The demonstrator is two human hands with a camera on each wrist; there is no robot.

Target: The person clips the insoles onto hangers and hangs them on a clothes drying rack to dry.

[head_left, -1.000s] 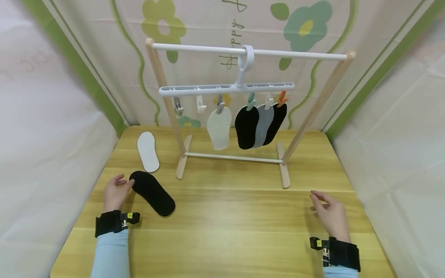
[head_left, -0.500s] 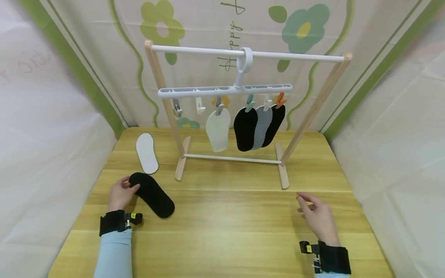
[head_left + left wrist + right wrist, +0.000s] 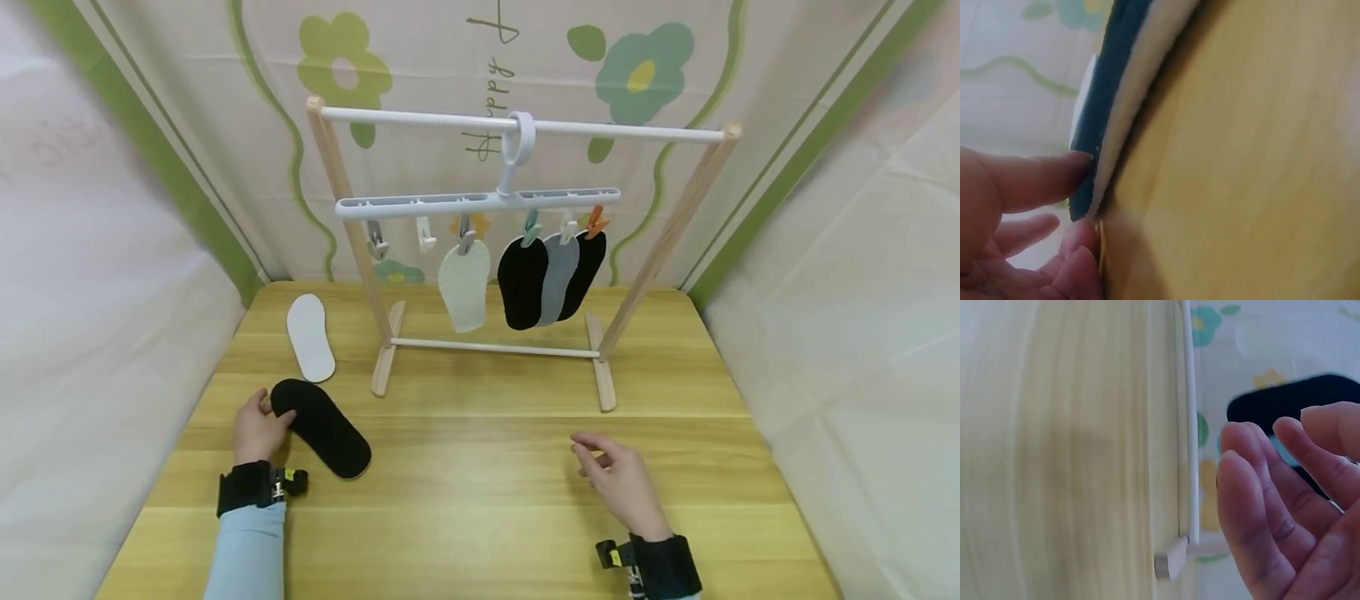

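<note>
My left hand [image 3: 257,432] is at the left of the table, pinching the near-left end of a black insole [image 3: 326,432]. In the left wrist view the thumb lies on the insole's dark face [image 3: 1113,87], with fingertips under its pale edge. A white insole [image 3: 310,337] lies flat just behind it. My right hand [image 3: 621,483] hovers over the table at the right, fingers loosely bent and holding nothing. On the clip hanger [image 3: 480,202] hang a pale insole [image 3: 465,287], a black insole [image 3: 522,283], a grey insole [image 3: 557,279] and another black insole [image 3: 587,275].
A wooden rack [image 3: 667,242] with a white top bar carries the hanger by its hook [image 3: 517,137]. A grey clip [image 3: 377,240] and a white clip [image 3: 425,235] hang with nothing in them at the left. Fabric walls [image 3: 840,292] enclose the table [image 3: 465,533].
My right hand has moved left across the table. My left hand has moved slightly right onto the black insole's end and now pinches it. The head view has shifted a little.
</note>
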